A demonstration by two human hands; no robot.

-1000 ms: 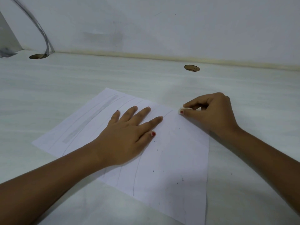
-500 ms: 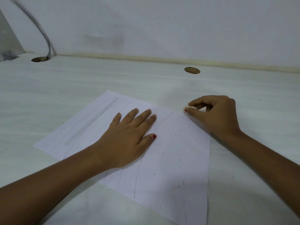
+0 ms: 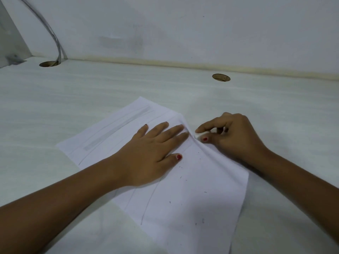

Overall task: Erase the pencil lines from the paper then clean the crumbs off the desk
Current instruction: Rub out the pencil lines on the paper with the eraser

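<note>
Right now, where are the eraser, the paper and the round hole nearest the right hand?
eraser (image 3: 200, 135): head view, on its white visible end.
paper (image 3: 201, 189): head view, on a bare patch of its near half.
round hole (image 3: 221, 77): head view, on its brown middle.

Place: office-style workstation.
Surface: white desk (image 3: 110, 92), wall (image 3: 183, 30) behind.
Ports: cable hole (image 3: 49, 63) at 11 o'clock, second hole (image 3: 221, 77) at 1 o'clock.

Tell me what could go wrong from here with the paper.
The paper is buckled at its edge beside the eraser that the right hand pinches; rubbing toward the left hand may crease or tear it. The left hand may smear the crumbs on the paper.
</note>
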